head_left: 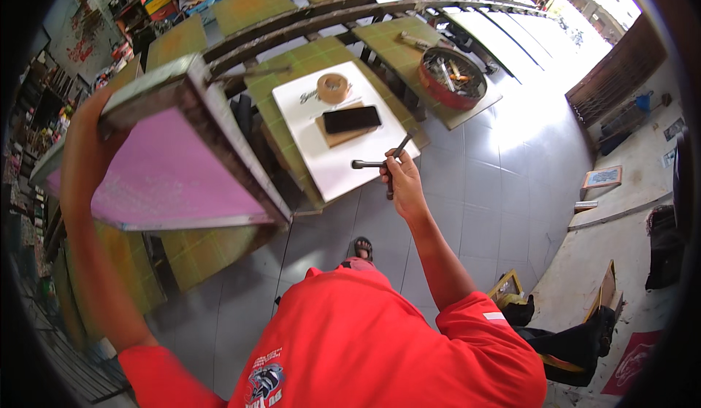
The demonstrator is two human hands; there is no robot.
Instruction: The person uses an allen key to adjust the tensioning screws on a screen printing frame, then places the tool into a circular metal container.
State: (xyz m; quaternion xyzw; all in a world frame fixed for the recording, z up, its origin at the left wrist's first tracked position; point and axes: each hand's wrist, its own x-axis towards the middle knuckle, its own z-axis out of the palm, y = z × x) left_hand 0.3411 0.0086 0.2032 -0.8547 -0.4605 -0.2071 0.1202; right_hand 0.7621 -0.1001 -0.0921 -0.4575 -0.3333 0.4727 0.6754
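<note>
My left hand [98, 119] is wrapped round the upper wooden edge of a screen-printing frame [171, 174], which stands tilted up at the left. Pink mesh fills the frame, with a faint pale print low on it. In front of me, at the right of a white board, my right hand [405, 185] is closed on a dark three-armed socket wrench [369, 165], whose arms stick out past the fingers. On the white board [314, 156] are a roll of brown tape [333, 88] and a black phone [351, 120] resting on a small brown piece.
Under the board lies a greenish printing panel [281, 86], one of several in rows. A round red tray [453, 79] of tools sits on another panel to the right. Grey floor tiles [467, 211] run along my right. Dark cloth items [577, 342] lie by the right wall.
</note>
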